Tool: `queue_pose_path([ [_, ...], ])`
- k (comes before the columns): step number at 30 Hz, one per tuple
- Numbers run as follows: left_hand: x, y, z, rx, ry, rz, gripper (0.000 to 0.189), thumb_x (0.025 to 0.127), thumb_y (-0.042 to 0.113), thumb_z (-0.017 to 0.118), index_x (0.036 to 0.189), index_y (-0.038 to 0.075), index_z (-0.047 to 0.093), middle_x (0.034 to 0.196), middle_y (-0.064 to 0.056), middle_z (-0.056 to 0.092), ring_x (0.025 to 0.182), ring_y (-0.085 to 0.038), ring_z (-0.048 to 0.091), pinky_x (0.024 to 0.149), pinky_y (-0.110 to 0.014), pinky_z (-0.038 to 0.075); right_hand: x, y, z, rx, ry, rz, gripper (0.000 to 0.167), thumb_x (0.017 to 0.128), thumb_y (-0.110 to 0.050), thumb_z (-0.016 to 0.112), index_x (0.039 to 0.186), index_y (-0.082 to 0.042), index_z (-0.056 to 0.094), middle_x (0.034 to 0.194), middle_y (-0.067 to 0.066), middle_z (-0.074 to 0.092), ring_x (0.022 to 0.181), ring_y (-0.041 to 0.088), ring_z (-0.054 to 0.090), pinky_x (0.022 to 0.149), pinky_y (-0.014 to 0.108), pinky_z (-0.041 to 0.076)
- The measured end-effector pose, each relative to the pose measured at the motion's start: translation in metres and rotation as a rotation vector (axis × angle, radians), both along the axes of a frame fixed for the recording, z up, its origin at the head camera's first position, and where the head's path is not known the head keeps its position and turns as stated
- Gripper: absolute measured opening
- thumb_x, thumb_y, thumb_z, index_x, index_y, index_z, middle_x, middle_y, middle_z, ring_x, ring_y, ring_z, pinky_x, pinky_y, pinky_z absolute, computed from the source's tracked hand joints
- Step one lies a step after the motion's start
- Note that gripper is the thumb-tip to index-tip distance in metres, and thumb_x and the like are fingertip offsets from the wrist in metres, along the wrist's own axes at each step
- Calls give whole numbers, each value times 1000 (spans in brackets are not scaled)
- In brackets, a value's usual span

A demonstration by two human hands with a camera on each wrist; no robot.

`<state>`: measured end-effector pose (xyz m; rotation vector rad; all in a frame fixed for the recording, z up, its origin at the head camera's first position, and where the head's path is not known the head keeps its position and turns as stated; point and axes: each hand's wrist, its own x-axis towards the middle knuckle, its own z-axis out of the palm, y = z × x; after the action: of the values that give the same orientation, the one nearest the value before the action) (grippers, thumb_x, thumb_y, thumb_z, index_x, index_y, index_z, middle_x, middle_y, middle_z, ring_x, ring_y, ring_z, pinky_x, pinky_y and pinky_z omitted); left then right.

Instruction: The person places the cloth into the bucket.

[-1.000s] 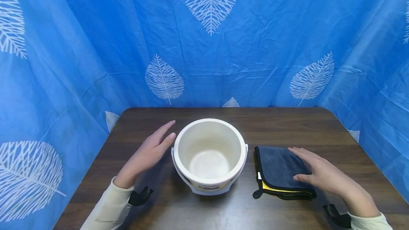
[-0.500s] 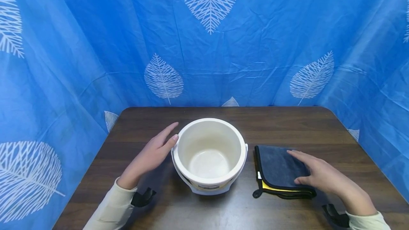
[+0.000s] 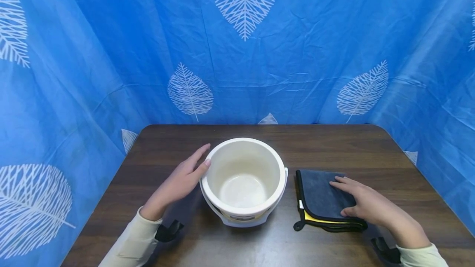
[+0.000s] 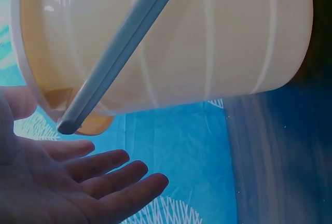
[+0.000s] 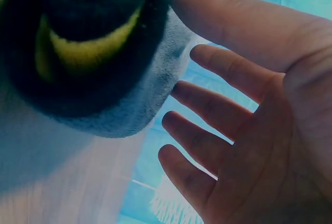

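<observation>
A white bucket (image 3: 243, 211) stands upright on the table, its inside bare. At its left side is my left hand (image 3: 180, 183), fingers extended and thumb at the rim; whether the thumb touches I cannot tell. The left wrist view shows the bucket's ribbed wall (image 4: 181, 42), its grey handle (image 4: 119, 53) hanging down, and my spread left fingers (image 4: 122, 193) below it. My right hand (image 3: 376, 207) hovers over the right part of a folded dark grey cloth (image 3: 319, 195) with yellow lining and black edging. In the right wrist view those fingers (image 5: 207, 97) are spread beside the cloth (image 5: 122, 128).
The dark wood table (image 3: 259, 242) has rounded far corners. A blue curtain (image 3: 297, 52) with white leaf prints hangs behind it and along both sides. The cloth has a small black loop (image 3: 298, 225) at its near left corner.
My left hand has shifted slightly right, closer to the bucket's rim. My right hand has moved a little left, further over the cloth. Bucket and cloth stay in place.
</observation>
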<state>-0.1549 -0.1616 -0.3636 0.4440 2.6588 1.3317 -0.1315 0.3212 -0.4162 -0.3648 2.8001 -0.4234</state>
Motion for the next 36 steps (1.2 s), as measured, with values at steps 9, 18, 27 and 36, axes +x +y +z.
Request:
queue_pose_path([
  [9, -1, 5, -6, 34, -27, -9, 65, 108, 39, 47, 162, 11, 24, 163, -15, 32, 144, -35, 38, 112, -58, 35, -3, -3, -6, -6, -14, 11, 78, 72, -19, 92, 141, -1, 58, 146, 34, 45, 129, 60, 43, 94, 72, 43],
  [18, 1, 13, -11, 44, -26, 7, 64, 109, 35, 46, 162, 10, 22, 162, -16, 33, 140, -35, 44, 109, -57, 40, -5, -3, -10, -26, -5, 9, 76, 72, -18, 92, 138, -1, 59, 143, 32, 49, 127, 58, 46, 93, 70, 44],
  [27, 0, 14, -12, 78, -19, -3, 60, 110, 31, 42, 162, 9, 20, 163, -16, 31, 140, -34, 44, 109, -56, 38, -3, -4, -10, -31, 24, 3, 73, 71, -19, 93, 135, -2, 62, 138, 31, 54, 124, 56, 50, 92, 70, 45],
  [36, 3, 17, -12, 121, -23, -2, 58, 111, 26, 40, 162, 6, 20, 161, -19, 33, 138, -36, 48, 109, -55, 39, -3, -5, -9, 2, 32, -11, 68, 72, -20, 93, 131, -3, 64, 134, 31, 57, 122, 54, 52, 91, 70, 45],
])
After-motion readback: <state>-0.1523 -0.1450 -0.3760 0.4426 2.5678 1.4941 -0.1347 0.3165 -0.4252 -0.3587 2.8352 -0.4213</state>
